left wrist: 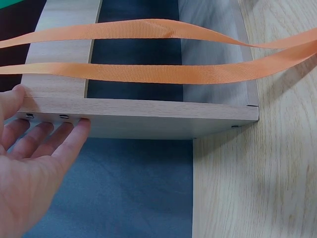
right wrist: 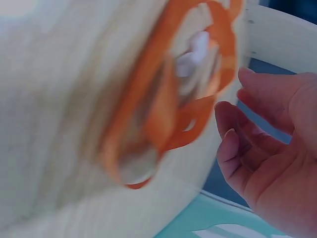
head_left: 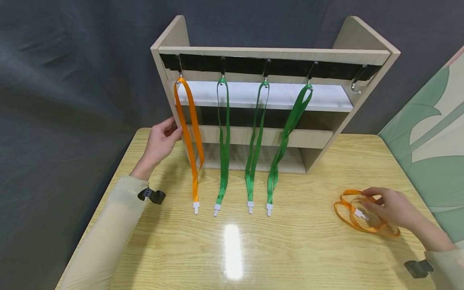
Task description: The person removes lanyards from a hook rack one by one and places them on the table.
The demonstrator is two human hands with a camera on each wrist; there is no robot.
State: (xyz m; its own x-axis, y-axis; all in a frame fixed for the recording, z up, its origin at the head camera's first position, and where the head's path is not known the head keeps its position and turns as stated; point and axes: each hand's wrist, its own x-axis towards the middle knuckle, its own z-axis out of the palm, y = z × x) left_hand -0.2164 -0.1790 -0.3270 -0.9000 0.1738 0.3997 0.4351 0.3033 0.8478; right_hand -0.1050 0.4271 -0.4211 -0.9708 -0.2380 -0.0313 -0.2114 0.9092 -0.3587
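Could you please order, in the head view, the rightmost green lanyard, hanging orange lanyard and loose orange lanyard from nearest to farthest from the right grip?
1. Loose orange lanyard, at right
2. Rightmost green lanyard, right of centre
3. Hanging orange lanyard, leftmost in row

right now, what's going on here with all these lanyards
The person's left grip holds the side edge of a pale wooden rack. The right grip is at a loosely looped orange ribbon lanyard on the yellowish wooden table, not visibly pinching it; contact is unclear. Three green ribbon lanyards and another orange ribbon lanyard hang from the rack's metal hooks.
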